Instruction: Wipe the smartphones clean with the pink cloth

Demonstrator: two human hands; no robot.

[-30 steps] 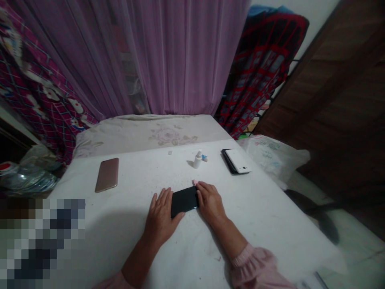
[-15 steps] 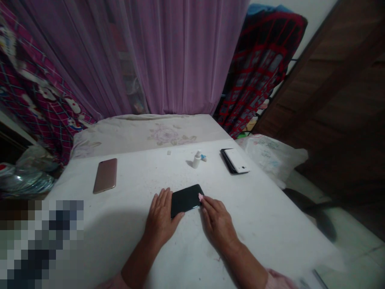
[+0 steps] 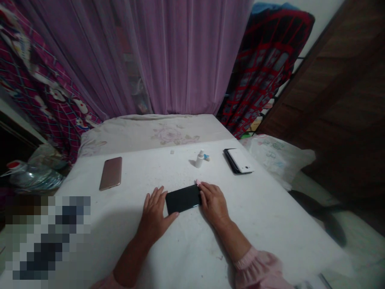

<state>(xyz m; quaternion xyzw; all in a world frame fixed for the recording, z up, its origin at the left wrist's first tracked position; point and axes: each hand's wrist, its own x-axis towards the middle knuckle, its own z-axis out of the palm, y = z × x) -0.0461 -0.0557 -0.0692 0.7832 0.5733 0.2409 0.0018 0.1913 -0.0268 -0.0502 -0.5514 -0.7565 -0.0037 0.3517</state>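
Note:
A dark-screened phone (image 3: 183, 199) lies flat on the white-covered table, its long side running roughly left to right. My left hand (image 3: 155, 214) is open at its left end, fingers spread, with the thumb at the near edge and the index fingertip by the far left corner. At the opposite end, my right hand (image 3: 215, 204) is closed on a small pink cloth (image 3: 198, 182), which pokes out from the fingertips at the far right corner. Part of the phone's right end is hidden under that hand.
A rose-gold phone (image 3: 111, 173) lies to the left. Beyond my hands stands a small white spray bottle (image 3: 199, 159), with a blue-and-white item (image 3: 206, 157) behind it. A white phone (image 3: 240, 160) rests on dark ones at right. Purple curtains (image 3: 186, 56) hang behind the table.
My right hand has moved the pink cloth from the phone's right side up to its far corner. My left hand has slid left, uncovering the phone's left end. The view has shifted slightly.

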